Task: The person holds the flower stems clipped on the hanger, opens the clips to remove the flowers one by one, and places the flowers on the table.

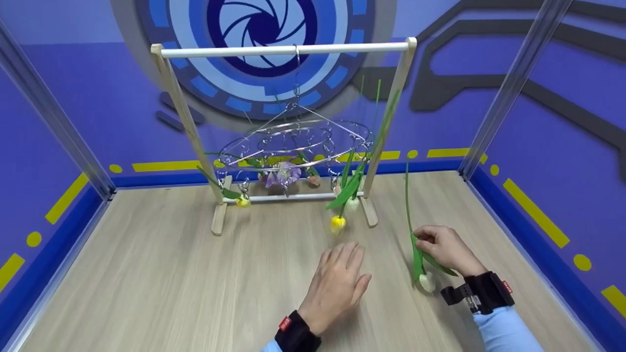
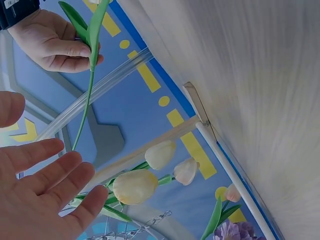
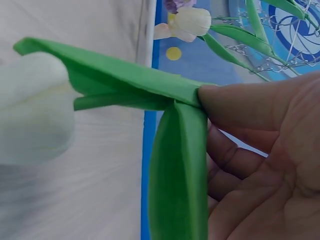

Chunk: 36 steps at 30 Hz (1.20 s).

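My right hand (image 1: 447, 249) pinches a white artificial tulip (image 1: 427, 282) by its stem where the leaves branch off. The bloom points down and the long stem rises past the fingers. Up close in the right wrist view, the thumb presses the green leaf (image 3: 177, 165) near the white bloom (image 3: 35, 110). My left hand (image 1: 337, 278) holds nothing, its fingers extended over the table below a hanging yellow tulip (image 1: 338, 224). From a white crossbar hangs a round metal clip hanger (image 1: 293, 146). A white tulip (image 1: 352, 204) and another yellow tulip (image 1: 242, 201) hang upside down from it.
A wooden stand (image 1: 374, 215) with a white top bar (image 1: 220, 52) carries the hanger. Purple flowers (image 1: 283, 175) and a pinkish bloom (image 1: 314, 181) hang toward its back. Blue patterned walls enclose the wood-grain table (image 1: 161, 274) on three sides.
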{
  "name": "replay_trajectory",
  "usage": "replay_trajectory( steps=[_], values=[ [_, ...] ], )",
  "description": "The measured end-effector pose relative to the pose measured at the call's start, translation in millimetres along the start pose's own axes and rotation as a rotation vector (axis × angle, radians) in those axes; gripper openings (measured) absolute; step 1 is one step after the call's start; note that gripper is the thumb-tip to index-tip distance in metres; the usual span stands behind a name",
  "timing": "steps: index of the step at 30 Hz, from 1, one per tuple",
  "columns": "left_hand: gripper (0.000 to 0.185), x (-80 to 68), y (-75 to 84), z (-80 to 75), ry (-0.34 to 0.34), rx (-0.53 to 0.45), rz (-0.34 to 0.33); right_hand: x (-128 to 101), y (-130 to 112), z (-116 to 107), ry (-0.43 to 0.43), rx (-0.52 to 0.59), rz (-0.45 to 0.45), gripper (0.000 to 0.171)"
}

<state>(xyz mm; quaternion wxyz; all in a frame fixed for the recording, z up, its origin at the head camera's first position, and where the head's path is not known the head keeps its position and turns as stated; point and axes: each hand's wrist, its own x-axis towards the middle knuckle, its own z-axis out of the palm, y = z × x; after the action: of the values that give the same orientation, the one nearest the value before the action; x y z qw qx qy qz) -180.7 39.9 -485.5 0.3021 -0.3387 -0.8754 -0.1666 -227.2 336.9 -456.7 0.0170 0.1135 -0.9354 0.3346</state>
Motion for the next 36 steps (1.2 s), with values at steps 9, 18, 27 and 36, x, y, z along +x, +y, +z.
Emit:
replay_trajectory(
  steps=[9, 18, 27, 36],
  values=[
    [0.047, -4.0, -1.8, 8.4, -0.031, 0.051, -0.014, 9.1, 9.6, -2.9, -0.075, 0.025, 0.011, 0.025],
    [0.049, -7.1, -2.2, 15.4, -0.093, 0.056, -0.021, 12.4, 21.3, -2.0, -0.159, 0.053, 0.018, 0.024],
    [0.050, -9.8, -0.6, 17.8, -0.202, 0.039, -0.049, 14.1, 33.1, 1.2, -0.196, 0.062, 0.021, 0.019],
    [0.054, -11.1, 3.9, 20.3, -0.346, 0.021, -0.087, 15.6, 42.8, 5.2, -0.231, 0.040, 0.038, 0.019]
  ],
)
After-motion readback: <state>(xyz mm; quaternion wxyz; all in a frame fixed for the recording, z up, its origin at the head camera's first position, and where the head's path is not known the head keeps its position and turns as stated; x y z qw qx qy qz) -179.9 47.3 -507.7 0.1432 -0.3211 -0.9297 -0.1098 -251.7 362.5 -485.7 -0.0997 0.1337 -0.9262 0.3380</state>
